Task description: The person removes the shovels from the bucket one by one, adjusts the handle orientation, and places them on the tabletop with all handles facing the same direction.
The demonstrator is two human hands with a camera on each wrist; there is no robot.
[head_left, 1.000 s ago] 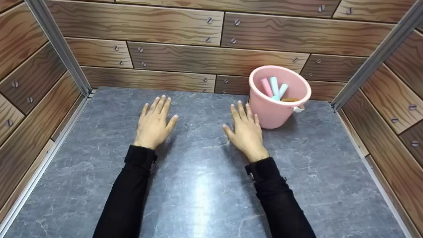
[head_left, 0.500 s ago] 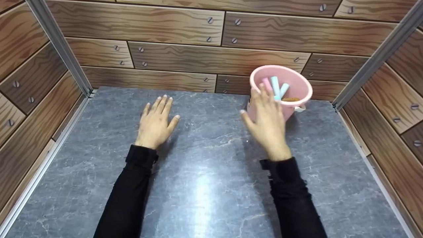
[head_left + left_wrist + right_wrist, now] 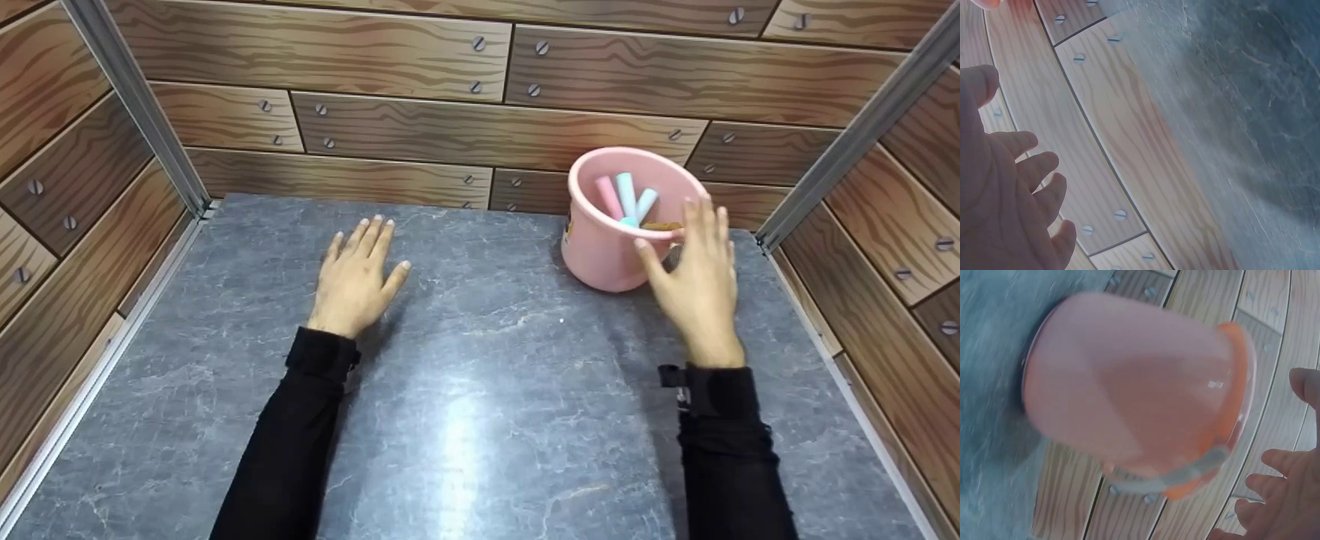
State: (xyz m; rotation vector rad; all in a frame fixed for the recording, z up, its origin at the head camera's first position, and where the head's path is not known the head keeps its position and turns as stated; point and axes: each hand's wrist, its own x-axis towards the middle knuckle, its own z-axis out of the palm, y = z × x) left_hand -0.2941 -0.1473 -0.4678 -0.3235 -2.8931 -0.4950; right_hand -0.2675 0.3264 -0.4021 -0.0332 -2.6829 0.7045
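Both the left hand [image 3: 352, 285] and the right hand [image 3: 701, 281] are bare and empty, fingers extended and apart. The left hand is over a grey, white-veined marbled tabletop [image 3: 465, 322]; the right hand is just beside a smooth, tapered pink plastic bucket [image 3: 604, 262], upright at the far right, with a curved whitish handle [image 3: 1172, 478] and slim pink and pale-blue cylinders [image 3: 625, 193] inside.

- Wide lane across the tabletop [image 3: 487, 322] between my left hand [image 3: 354, 281] and the pink bucket [image 3: 604, 259]
- Narrower strip between my right hand [image 3: 697, 289] and the right side wall [image 3: 877, 232]
- Leftward and low, the bucket blocks my right hand, its pale handle [image 3: 1171, 480] slung along the outside
- Back wall [image 3: 420, 127] near, behind the bucket
- My right fingers' [image 3: 707, 225] gap from the rim [image 3: 596, 216] is hard to judge
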